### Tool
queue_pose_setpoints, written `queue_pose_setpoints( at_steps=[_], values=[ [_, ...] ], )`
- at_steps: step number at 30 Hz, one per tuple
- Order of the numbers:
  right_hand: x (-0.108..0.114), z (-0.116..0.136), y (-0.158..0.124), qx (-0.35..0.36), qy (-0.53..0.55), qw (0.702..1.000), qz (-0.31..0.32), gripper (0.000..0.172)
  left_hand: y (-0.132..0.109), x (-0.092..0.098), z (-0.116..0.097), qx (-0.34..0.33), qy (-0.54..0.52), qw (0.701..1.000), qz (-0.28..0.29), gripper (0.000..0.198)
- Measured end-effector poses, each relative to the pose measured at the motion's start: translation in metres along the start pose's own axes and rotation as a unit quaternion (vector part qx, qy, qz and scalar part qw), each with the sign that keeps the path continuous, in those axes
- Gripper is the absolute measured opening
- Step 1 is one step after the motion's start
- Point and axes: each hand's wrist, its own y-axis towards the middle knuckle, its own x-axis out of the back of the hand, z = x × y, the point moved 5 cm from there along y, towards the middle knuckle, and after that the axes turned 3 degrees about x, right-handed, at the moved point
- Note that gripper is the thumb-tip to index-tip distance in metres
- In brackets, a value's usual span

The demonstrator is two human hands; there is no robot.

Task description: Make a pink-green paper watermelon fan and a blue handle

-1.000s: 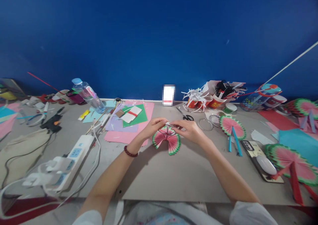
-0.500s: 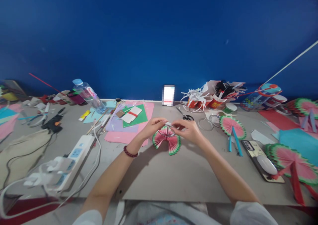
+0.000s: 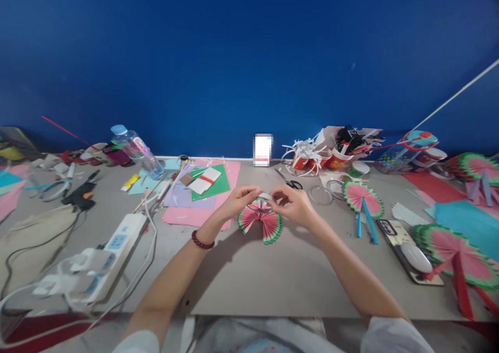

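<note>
A pleated paper fan (image 3: 273, 227), pink with a green scalloped edge like a watermelon slice, curves almost full round on the desk with a gap at its near side. Just over its far edge, my left hand (image 3: 241, 201) and my right hand (image 3: 293, 205) meet. Their fingertips pinch opposite ends of a small whitish strip (image 3: 266, 196). Below the strip, a greyish curved shape shows between the hands, too small to make out. Whether the fingers also touch the fan cannot be seen.
Scissors (image 3: 292, 183) and a clear tape ring (image 3: 321, 195) lie beyond my right hand. Finished fans (image 3: 362, 197) and a phone (image 3: 384, 233) under a mouse (image 3: 416, 257) sit right. Leftward are coloured papers (image 3: 185, 216), a power strip (image 3: 120, 244), a bottle (image 3: 134, 147) and a glue gun (image 3: 82, 196).
The view has shifted slightly, so everything sits a little further left. My hands keep their pinch on the strip over the fan, with barely any movement.
</note>
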Motion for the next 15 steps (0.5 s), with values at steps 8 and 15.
queue_pose_setpoints(
  at_steps=[8,15],
  values=[
    [0.000,0.002,0.001,0.022,0.009,0.999,-0.020,0.017,-0.001,0.005,-0.004,0.009,-0.016,1.000,-0.003,0.042],
    [-0.008,-0.011,0.002,-0.137,0.229,0.964,0.014,0.026,0.003,0.012,-0.001,0.003,0.029,0.994,-0.109,0.030]
  ],
)
